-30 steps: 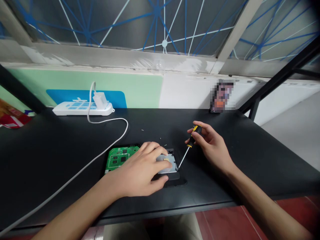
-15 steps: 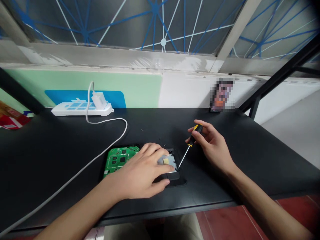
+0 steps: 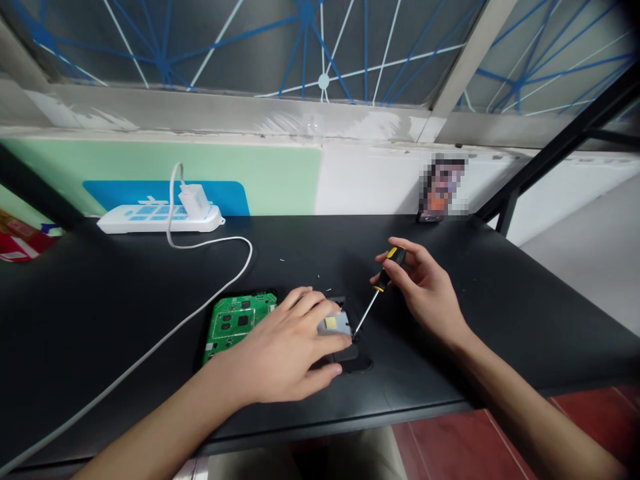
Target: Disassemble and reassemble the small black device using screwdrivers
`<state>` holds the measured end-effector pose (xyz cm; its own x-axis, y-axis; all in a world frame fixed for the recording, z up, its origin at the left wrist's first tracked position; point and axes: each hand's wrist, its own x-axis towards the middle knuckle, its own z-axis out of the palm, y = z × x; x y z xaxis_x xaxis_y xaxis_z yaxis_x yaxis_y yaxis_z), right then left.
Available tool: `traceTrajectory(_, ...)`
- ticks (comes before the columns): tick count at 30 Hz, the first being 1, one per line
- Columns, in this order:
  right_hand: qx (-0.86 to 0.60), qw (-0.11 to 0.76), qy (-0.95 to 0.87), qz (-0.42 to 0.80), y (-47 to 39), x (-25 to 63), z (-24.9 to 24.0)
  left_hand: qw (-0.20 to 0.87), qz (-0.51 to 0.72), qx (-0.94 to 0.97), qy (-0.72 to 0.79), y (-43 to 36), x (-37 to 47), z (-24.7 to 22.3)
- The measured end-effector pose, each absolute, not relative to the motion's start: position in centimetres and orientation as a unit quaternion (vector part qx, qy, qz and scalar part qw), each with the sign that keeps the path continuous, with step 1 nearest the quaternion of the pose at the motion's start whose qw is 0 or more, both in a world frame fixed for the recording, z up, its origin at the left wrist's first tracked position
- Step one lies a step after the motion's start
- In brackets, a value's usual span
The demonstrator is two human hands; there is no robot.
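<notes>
Driver tip at the plate's corner

Your right hand (image 3: 425, 287) grips the screwdriver (image 3: 381, 283); your left hand (image 3: 287, 347) has crept further over the metal plate (image 3: 337, 325), pressing it flat beside the board (image 3: 233, 323) on the bench (image 3: 125, 313).

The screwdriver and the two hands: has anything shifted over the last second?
Very little. The right hand keeps its grip on the screwdriver, tip at the corner of the metal plate. The left hand has slid slightly over the plate, covering more of it. The green circuit board, white cable and power strip stayed put.
</notes>
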<state>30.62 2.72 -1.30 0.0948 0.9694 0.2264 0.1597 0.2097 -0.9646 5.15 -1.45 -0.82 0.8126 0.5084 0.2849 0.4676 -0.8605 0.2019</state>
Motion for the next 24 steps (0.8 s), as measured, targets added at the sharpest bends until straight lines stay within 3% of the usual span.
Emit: traceTrajectory(24,-0.484,0.56,-0.57,0.356,2.31,30.64,-1.16,0.033,0.162,0.951,0.261,-1.48,5.43,-0.84)
